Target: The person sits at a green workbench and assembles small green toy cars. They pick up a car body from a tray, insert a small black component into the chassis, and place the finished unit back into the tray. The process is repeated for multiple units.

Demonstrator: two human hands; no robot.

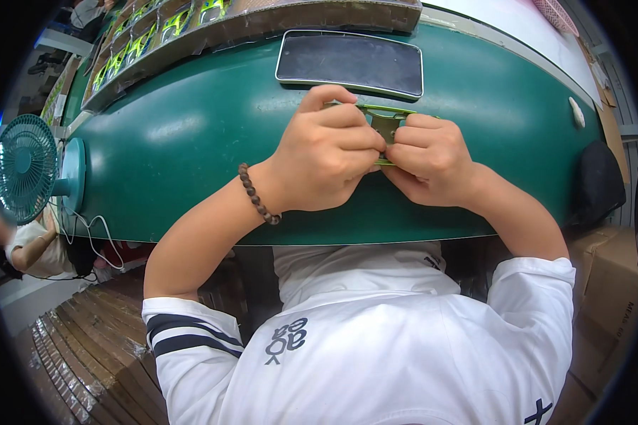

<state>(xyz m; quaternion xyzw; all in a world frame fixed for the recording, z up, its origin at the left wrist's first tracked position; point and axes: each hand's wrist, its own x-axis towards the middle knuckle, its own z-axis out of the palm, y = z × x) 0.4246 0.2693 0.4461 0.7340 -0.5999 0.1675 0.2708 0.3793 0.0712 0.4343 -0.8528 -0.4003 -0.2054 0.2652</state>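
Both my hands are raised over the green tabletop (177, 152) and meet around a small lime-green glasses frame (386, 124). My left hand (326, 152) is closed on its left part, with a dark beaded bracelet on that wrist. On the other side, my right hand (432, 156) grips it with fingers curled in. Only the green edges and a dark, olive-looking middle show between my fingers; much of the frame is hidden. The two sets of fingertips almost touch. Just beyond my hands lies a flat black phone (349, 62) with a pale rim.
A cardboard tray (262, 23) with several lime-green glasses stands along the far left edge. A teal fan (25, 168) is at the left, near another person (39, 244). On the right are a small white object (577, 112), a black bag (600, 184) and a cardboard box (609, 283).
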